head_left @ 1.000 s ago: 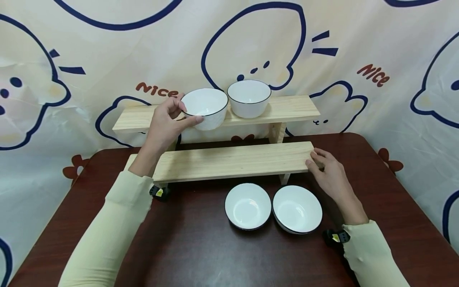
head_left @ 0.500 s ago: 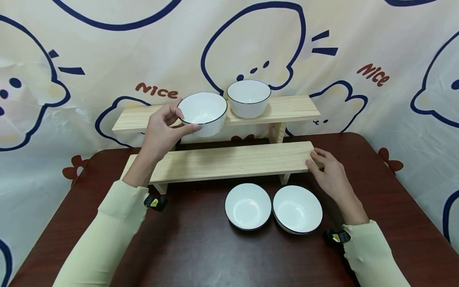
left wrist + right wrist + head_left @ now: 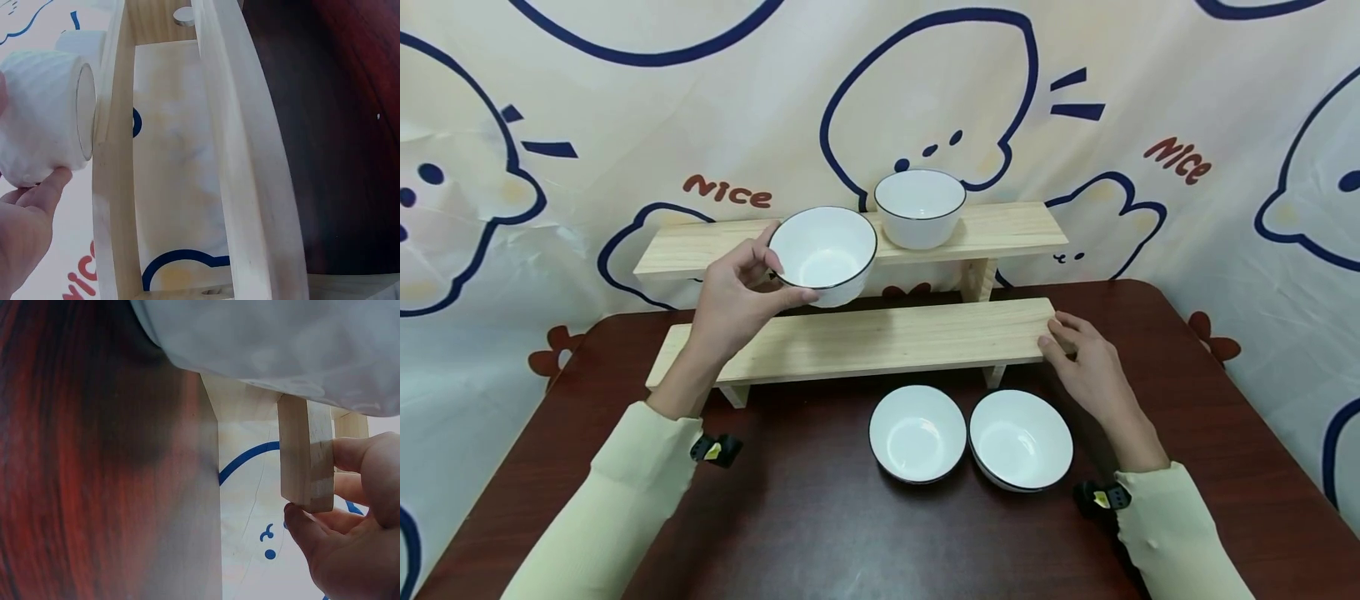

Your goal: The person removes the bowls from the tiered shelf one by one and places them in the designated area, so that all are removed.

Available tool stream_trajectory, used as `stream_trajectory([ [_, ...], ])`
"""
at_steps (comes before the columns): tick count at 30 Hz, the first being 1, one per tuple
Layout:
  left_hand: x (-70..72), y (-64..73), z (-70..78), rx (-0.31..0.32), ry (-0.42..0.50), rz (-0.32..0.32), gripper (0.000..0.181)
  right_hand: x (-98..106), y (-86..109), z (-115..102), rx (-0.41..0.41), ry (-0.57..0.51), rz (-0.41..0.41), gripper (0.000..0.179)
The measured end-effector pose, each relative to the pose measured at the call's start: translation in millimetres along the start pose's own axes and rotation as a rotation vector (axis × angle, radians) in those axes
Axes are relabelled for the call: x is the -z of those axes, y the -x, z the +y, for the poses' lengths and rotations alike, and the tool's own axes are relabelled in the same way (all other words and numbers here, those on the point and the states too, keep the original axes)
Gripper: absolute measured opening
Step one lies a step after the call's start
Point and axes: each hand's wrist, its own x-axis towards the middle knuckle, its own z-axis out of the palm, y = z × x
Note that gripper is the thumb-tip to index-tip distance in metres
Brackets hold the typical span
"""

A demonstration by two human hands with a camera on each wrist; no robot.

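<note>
My left hand [image 3: 735, 293] pinches a white bowl [image 3: 824, 250] with a dark rim by its left side, thumb in front. The bowl is in the air in front of the upper board, tilted slightly toward me. In the left wrist view, the same bowl [image 3: 47, 112] has a dimpled outer wall, with the fingertips [image 3: 55, 181] against it. My right hand [image 3: 1090, 367] holds the right end of the lower board of a two-tier wooden shelf [image 3: 887, 337]. The right wrist view shows that board's end [image 3: 306, 453] between thumb and fingers.
Another white bowl [image 3: 921, 208] stands on the upper board [image 3: 1007, 229]. Two more bowls, a left one [image 3: 917, 435] and a right one [image 3: 1021, 440], sit side by side on the dark table [image 3: 820, 517] before the shelf. A patterned cloth [image 3: 760, 108] hangs behind.
My left hand has brought the bowl down and toward me, away from beside the bowl on the upper board. The right hand keeps its place at the lower board's end.
</note>
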Motion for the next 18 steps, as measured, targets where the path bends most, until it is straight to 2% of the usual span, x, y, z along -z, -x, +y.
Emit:
stream_trajectory([
  [4,0.9,6.3,-0.4,-0.002,0.015,-0.015,0.041,-0.1,0.2,0.0,0.000,0.002,0.001,0.047],
  [11,2.0,16.8,-5.7,-0.041,0.048,-0.067,0.039,-0.2,0.7,0.6,-0.003,-0.001,-0.004,0.048],
  [18,4.0,28.4,-11.0,-0.017,0.028,-0.112,0.040,-0.2,0.1,1.4,0.000,0.004,-0.002,0.047],
])
